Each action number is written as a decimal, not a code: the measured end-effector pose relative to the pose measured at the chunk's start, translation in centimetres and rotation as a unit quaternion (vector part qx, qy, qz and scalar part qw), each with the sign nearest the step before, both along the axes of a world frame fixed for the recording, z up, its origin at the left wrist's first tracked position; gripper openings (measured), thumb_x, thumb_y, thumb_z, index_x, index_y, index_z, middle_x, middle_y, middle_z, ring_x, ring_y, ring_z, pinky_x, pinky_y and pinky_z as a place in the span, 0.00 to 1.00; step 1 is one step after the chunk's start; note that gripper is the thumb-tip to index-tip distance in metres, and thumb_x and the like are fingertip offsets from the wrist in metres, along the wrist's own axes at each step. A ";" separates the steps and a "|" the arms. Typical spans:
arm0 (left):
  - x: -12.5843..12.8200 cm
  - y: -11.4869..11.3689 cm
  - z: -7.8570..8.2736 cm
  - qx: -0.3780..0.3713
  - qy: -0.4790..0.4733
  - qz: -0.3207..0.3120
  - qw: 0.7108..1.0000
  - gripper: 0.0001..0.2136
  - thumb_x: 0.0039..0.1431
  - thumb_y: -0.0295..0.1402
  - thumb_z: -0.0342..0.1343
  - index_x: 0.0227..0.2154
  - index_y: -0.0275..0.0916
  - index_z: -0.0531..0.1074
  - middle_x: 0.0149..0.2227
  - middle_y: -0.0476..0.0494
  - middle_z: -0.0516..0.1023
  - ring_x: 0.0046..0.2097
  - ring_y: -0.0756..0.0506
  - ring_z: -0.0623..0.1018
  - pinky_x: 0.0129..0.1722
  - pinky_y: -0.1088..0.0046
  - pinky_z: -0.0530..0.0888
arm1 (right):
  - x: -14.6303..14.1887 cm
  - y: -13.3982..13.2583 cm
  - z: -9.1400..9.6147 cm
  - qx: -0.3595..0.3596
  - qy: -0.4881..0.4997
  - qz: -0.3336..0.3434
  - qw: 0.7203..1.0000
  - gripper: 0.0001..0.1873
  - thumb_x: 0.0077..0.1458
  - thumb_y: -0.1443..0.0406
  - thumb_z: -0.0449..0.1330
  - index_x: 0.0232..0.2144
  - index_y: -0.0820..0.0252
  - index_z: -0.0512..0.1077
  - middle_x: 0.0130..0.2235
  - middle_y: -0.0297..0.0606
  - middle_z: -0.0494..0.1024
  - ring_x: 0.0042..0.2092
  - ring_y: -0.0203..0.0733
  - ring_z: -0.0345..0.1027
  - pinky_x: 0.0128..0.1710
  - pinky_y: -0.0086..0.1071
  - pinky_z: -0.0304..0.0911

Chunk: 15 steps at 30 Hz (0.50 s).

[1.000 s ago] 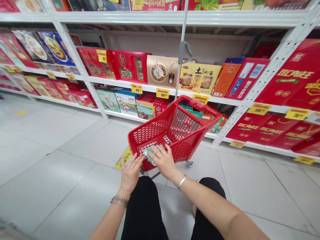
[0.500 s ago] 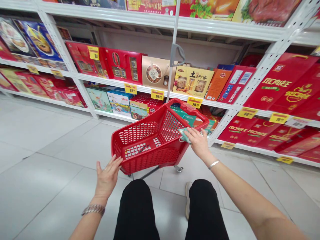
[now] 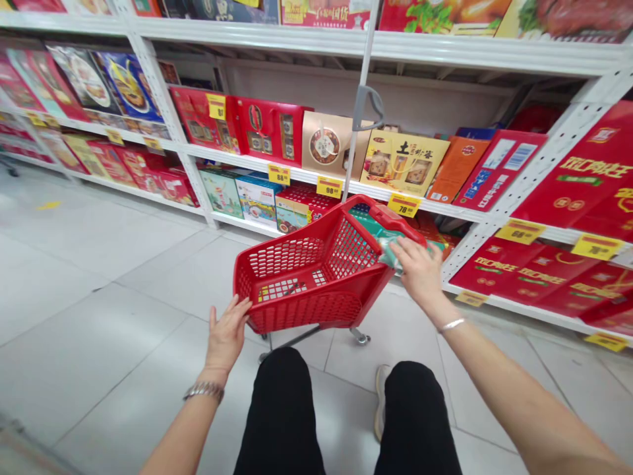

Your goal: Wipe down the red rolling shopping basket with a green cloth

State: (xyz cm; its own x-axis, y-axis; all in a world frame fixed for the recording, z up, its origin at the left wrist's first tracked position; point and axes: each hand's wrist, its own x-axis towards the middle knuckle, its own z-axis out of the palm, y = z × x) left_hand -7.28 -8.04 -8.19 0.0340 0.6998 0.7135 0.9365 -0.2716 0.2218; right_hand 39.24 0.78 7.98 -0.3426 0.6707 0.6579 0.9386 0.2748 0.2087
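Observation:
A small red plastic shopping cart (image 3: pixel 301 284) stands in front of me, with a tall pole (image 3: pixel 363 72) rising from its handle end. My left hand (image 3: pixel 228 335) lies with stretched fingers against the cart's near left corner and holds nothing. At the handle end, my right hand (image 3: pixel 420 270) presses a crumpled pale green cloth (image 3: pixel 389 256) against the rim below the red handle (image 3: pixel 398 221). The fingers partly cover the cloth. Through the cart's floor grid, a few small dark and yellow shapes show, too unclear to name.
Behind the cart runs a white shelf rack (image 3: pixel 445 56) with boxed goods and yellow price tags. Red gift boxes (image 3: pixel 539 270) fill the right side. My knees (image 3: pixel 284 409) are close to the cart on a grey tiled floor (image 3: pixel 133 330).
The view has turned slightly left, so everything sits further right. My right hand and the cloth have slid a little along the rim toward the handle. The left hand stays at the corner.

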 end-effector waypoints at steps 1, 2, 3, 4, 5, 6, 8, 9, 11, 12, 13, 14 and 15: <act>0.1 0.0 0.0 -0.004 -0.003 0.002 1.000 0.14 0.70 0.30 0.47 0.50 0.43 0.77 0.51 0.35 0.85 0.58 0.36 0.80 0.68 0.39 0.58 | -2.5 -0.7 -0.8 -0.009 -0.004 0.039 0.999 0.30 0.57 0.76 0.57 0.59 0.51 0.73 0.62 0.43 0.76 0.60 0.53 0.66 0.63 0.51 0.44; 0.1 0.0 0.1 -0.008 -0.006 0.004 1.000 0.15 0.70 0.30 0.47 0.50 0.44 0.77 0.51 0.35 0.85 0.58 0.36 0.80 0.68 0.39 0.58 | -5.1 -1.4 -1.7 -0.017 -0.002 0.079 0.997 0.29 0.59 0.76 0.57 0.59 0.50 0.73 0.62 0.42 0.76 0.61 0.52 0.65 0.64 0.51 0.44; 0.1 -0.1 0.1 -0.012 -0.009 0.007 1.000 0.15 0.70 0.30 0.47 0.50 0.44 0.77 0.51 0.35 0.85 0.58 0.36 0.80 0.68 0.38 0.58 | -7.7 -2.2 -2.7 -0.025 0.002 0.117 0.993 0.27 0.61 0.76 0.57 0.59 0.49 0.73 0.62 0.41 0.77 0.62 0.51 0.65 0.65 0.51 0.43; 0.1 -0.1 0.1 -0.017 -0.013 0.009 1.000 0.15 0.69 0.30 0.48 0.50 0.44 0.77 0.51 0.35 0.85 0.59 0.36 0.80 0.68 0.38 0.58 | -10.2 -2.8 -3.7 -0.035 0.007 0.150 0.988 0.25 0.63 0.75 0.57 0.58 0.49 0.73 0.62 0.40 0.77 0.62 0.50 0.65 0.65 0.51 0.43; 0.1 -0.2 0.1 -0.022 -0.016 0.010 1.000 0.15 0.69 0.30 0.48 0.51 0.44 0.77 0.51 0.35 0.85 0.59 0.36 0.80 0.68 0.38 0.58 | -12.4 -3.4 -4.6 -0.049 0.013 0.177 0.983 0.24 0.65 0.73 0.57 0.58 0.48 0.73 0.62 0.39 0.77 0.62 0.50 0.65 0.66 0.52 0.43; 0.1 -0.2 0.0 -0.028 -0.018 0.011 0.999 0.15 0.69 0.30 0.48 0.51 0.44 0.77 0.52 0.35 0.84 0.59 0.36 0.80 0.68 0.38 0.57 | -14.4 -3.8 -5.5 -0.063 0.021 0.199 0.978 0.22 0.66 0.73 0.58 0.58 0.48 0.73 0.61 0.39 0.77 0.62 0.50 0.66 0.66 0.52 0.44; 0.2 -0.4 -0.1 -0.037 -0.021 0.011 0.999 0.15 0.69 0.30 0.48 0.52 0.43 0.77 0.53 0.34 0.83 0.60 0.36 0.79 0.68 0.38 0.57 | -17.8 -4.5 -6.9 -0.096 0.030 0.227 0.969 0.20 0.67 0.71 0.59 0.58 0.48 0.73 0.61 0.38 0.77 0.61 0.50 0.67 0.66 0.53 0.46; 0.3 -0.4 -0.1 -0.039 -0.022 0.011 0.999 0.16 0.69 0.30 0.48 0.52 0.43 0.77 0.54 0.34 0.83 0.61 0.36 0.78 0.68 0.39 0.57 | -19.2 -4.7 -7.4 -0.113 0.034 0.236 0.965 0.20 0.67 0.70 0.60 0.58 0.48 0.73 0.61 0.38 0.77 0.61 0.50 0.67 0.66 0.53 0.48; 0.5 -0.6 -0.3 -0.041 -0.027 0.014 0.999 0.16 0.69 0.29 0.47 0.53 0.43 0.76 0.54 0.33 0.83 0.62 0.36 0.78 0.68 0.39 0.58 | -21.6 -5.1 -8.2 -0.144 0.038 0.244 0.958 0.20 0.67 0.69 0.60 0.59 0.47 0.72 0.62 0.39 0.77 0.62 0.50 0.67 0.66 0.54 0.50; 0.6 -0.6 -0.3 -0.042 -0.031 0.016 0.999 0.16 0.69 0.29 0.47 0.53 0.43 0.76 0.55 0.34 0.82 0.62 0.36 0.77 0.68 0.39 0.58 | -22.6 -5.3 -8.5 -0.157 0.041 0.244 0.956 0.21 0.68 0.69 0.60 0.60 0.46 0.72 0.63 0.39 0.76 0.63 0.50 0.66 0.66 0.54 0.50; 0.7 -0.7 -0.4 -0.044 -0.034 0.017 0.998 0.17 0.68 0.29 0.47 0.53 0.44 0.76 0.55 0.34 0.82 0.62 0.36 0.77 0.68 0.39 0.59 | -23.4 -5.4 -8.8 -0.167 0.043 0.243 0.954 0.22 0.68 0.69 0.60 0.60 0.46 0.71 0.64 0.40 0.75 0.63 0.51 0.66 0.66 0.55 0.51; 0.9 -0.7 -0.4 -0.047 -0.038 0.018 0.998 0.17 0.68 0.28 0.47 0.54 0.44 0.76 0.56 0.34 0.82 0.63 0.36 0.77 0.68 0.39 0.58 | -24.0 -5.5 -9.1 -0.175 0.046 0.242 0.953 0.22 0.68 0.69 0.59 0.61 0.46 0.71 0.64 0.41 0.74 0.63 0.52 0.66 0.66 0.56 0.51; 1.0 -0.8 -0.5 -0.049 -0.041 0.018 0.998 0.18 0.68 0.28 0.47 0.54 0.45 0.76 0.56 0.35 0.82 0.63 0.37 0.76 0.68 0.39 0.58 | -24.5 -5.6 -9.4 -0.179 0.047 0.242 0.952 0.23 0.68 0.69 0.59 0.61 0.46 0.71 0.64 0.42 0.74 0.63 0.52 0.67 0.66 0.57 0.52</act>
